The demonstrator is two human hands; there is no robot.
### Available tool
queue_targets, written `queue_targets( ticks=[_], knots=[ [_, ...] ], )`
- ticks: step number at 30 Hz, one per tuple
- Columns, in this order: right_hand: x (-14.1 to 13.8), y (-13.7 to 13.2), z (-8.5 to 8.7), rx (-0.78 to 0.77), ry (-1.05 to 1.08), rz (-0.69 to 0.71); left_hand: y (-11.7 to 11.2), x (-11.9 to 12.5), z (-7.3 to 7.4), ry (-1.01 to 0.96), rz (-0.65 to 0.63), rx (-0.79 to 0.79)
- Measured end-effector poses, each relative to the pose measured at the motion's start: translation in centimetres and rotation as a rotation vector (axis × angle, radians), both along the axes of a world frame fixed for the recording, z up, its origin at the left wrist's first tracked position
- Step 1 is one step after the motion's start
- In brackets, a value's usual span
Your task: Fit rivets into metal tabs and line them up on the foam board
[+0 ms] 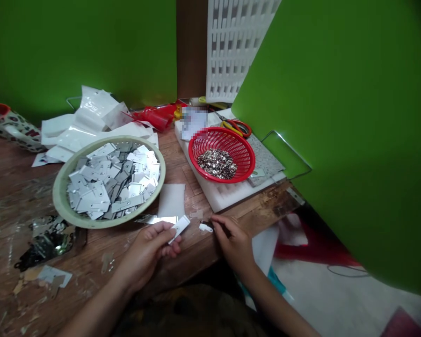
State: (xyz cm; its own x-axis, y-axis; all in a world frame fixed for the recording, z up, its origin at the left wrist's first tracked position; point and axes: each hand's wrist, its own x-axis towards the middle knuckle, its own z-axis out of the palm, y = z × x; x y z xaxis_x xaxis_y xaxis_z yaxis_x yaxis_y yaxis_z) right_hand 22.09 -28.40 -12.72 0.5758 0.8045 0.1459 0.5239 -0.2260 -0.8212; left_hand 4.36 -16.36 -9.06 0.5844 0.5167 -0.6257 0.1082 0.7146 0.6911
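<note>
My left hand (pixel 157 243) is closed on a flat white metal plate (pixel 179 229) with a small hole, pinched between thumb and fingers and tilted upward. To its right, my right hand (pixel 233 241) is closed in a pinch. From its fingertips sticks out a small dark and white piece (pixel 206 227), too small to name exactly. The two hands are apart, near the front edge of the wooden table (pixel 192 255). Beyond my left hand, a pale green basin (pixel 61 206) holds many similar metal plates (pixel 98 187). Shiny strips (pixel 157 219) lie beside the basin.
A red basket (pixel 245 154) with small shiny metal parts (pixel 217 164) stands on a white board (pixel 210 196). Behind it are orange-handled scissors (pixel 243 127). White sheets (pixel 98 112) and a patterned mug (pixel 19 128) stand back left; dark scraps (pixel 45 245) lie left. Green panels (pixel 337 117) enclose the table.
</note>
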Motion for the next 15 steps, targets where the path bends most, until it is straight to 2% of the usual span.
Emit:
queue_targets(
  ticks=[3, 6, 10, 15],
  knots=[
    [-0.1, 0.0, 0.0, -0.001, 0.091, -0.084, 0.0, 0.6, -0.1, -0.008, 0.029, -0.028],
    [-0.3, 0.6, 0.5, -0.001, 0.418, -0.168, -0.3, 1.3, 0.0, -0.027, 0.069, -0.043],
    [-0.5, 1.4, 1.7, 0.005, 0.880, -0.156, -0.7, 1.8, 0.1, -0.065, 0.179, -0.050],
    [-1.0, 1.8, 3.0, 0.005, 1.113, -0.119, -1.0, 2.1, 0.3, -0.110, 0.245, -0.069]
  ],
)
